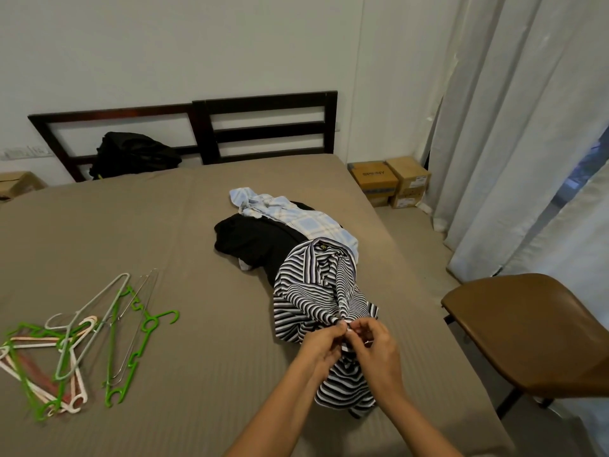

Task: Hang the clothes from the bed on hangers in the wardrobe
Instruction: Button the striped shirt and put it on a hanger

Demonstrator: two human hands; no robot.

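Note:
A black-and-white striped shirt lies crumpled on the taupe bed, right of centre. My left hand and my right hand meet at its front edge, and both pinch the striped cloth between fingertips. Behind it lie a black garment and a light blue checked shirt. A heap of hangers, green, pink, grey and wire, lies on the bed at the left. No wardrobe is in view.
A black bag rests against the dark wooden headboard. A brown chair stands close to the bed's right side. Cardboard boxes sit on the floor by the white curtains.

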